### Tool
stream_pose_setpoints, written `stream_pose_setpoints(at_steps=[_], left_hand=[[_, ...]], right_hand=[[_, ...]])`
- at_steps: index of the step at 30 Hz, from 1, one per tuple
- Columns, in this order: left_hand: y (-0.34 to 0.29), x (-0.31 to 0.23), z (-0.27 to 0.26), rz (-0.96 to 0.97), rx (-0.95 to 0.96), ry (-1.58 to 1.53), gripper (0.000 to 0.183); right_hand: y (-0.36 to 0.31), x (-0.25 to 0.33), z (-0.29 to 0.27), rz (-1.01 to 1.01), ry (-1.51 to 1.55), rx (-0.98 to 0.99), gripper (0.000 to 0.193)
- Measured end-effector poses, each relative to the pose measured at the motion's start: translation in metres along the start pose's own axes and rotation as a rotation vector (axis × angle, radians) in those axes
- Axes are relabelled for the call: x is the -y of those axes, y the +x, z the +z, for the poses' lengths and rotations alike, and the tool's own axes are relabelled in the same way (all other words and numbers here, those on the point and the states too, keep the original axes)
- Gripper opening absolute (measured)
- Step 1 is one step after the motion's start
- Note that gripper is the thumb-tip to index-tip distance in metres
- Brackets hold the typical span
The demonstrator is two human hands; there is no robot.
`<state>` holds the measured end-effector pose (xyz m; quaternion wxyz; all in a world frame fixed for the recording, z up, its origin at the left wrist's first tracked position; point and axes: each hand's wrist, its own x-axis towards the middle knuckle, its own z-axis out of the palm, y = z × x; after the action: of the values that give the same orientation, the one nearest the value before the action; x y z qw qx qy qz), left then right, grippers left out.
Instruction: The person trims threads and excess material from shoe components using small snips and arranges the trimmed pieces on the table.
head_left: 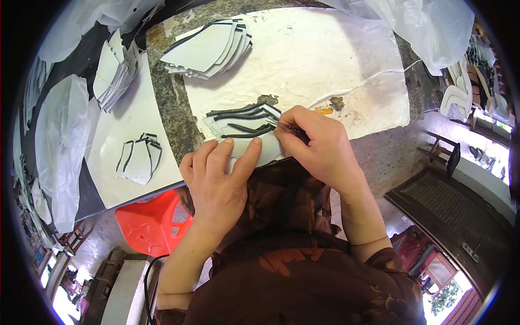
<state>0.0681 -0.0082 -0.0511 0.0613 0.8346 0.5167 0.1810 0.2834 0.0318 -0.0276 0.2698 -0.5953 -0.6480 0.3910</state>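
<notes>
At the table's front edge, my left hand (216,168) lies with its fingers spread, fingertips pressing on a white cut piece (269,149). A black strip (246,132) runs along that piece's upper edge. My right hand (319,143) is closed around a slim, pointed metal tool (295,130), its tip over the strip's right end. The tool's exact kind is hidden by my fingers. Just beyond, several overlapping white pieces (244,115) carry black strips along their far edges. Their lower parts are covered by the piece under my left hand.
A stack of white pieces with black edges (208,49) lies at the far left of the white work sheet (325,59). Further left are a bundle of pieces (116,73), a small fanned group (141,160) and plastic bags (64,135). A red stool (146,225) stands below left.
</notes>
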Motion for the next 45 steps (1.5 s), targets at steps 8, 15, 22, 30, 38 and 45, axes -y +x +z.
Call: stream_pose_setpoints(at_steps=[8, 15, 22, 30, 38, 45], left_hand=[[0.005, -0.003, -0.006, -0.005, 0.046, -0.001, 0.057], [0.005, -0.004, -0.004, -0.056, 0.024, -0.078, 0.054], [0.007, -0.002, -0.007, -0.139, -0.052, -0.158, 0.041], [0.013, 0.002, -0.015, -0.076, -0.092, -0.195, 0.025], [0.041, -0.005, -0.044, -0.120, 0.082, -0.450, 0.010], [0.052, 0.008, -0.061, -0.264, 0.454, -0.864, 0.017]], right_hand=[[0.004, -0.001, -0.001, -0.003, -0.022, -0.006, 0.011], [0.009, 0.010, 0.000, 0.134, -0.161, 0.049, 0.012], [0.000, 0.009, -0.010, 0.078, 0.116, 0.072, 0.021], [-0.005, 0.002, -0.007, -0.126, 0.081, 0.067, 0.022], [-0.003, 0.014, -0.020, -0.085, 0.223, 0.104, 0.017], [-0.007, 0.020, -0.025, -0.039, 0.286, 0.169, 0.009]])
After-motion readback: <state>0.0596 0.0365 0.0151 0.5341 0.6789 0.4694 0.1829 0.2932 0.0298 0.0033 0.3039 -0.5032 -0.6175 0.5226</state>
